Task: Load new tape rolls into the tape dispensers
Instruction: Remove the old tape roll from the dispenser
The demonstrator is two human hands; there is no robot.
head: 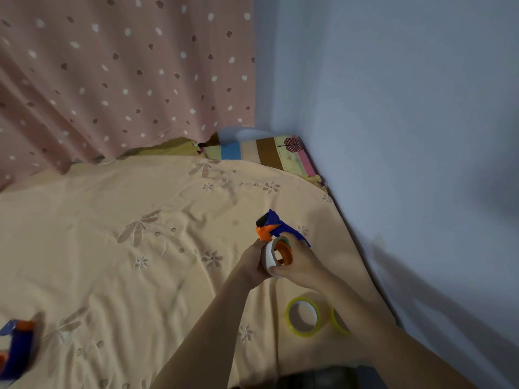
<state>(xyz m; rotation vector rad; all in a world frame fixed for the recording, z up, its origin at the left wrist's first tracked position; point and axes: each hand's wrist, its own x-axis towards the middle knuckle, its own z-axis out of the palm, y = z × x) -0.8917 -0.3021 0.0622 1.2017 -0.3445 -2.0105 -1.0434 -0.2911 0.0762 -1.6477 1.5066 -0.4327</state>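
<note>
Two hands meet over the right side of a peach embroidered bedsheet (126,220), where I see a blue-and-orange tape dispenser (276,227) held just above the cloth. My left hand (252,265) curls its fingers round a white tape roll (270,255) seated on the dispenser's orange hub (283,252); my right hand (302,262) wraps over the dispenser body from the other side. A yellow tape roll (303,317) lies flat near the sheet's right edge, a second yellow roll (338,322) just beside it, half hidden by my right forearm. A second dispenser (16,349) rests at the far left edge. Open sheet spreads between them, bounded by a dotted pink curtain (112,66) and a blue wall (407,122)
</note>
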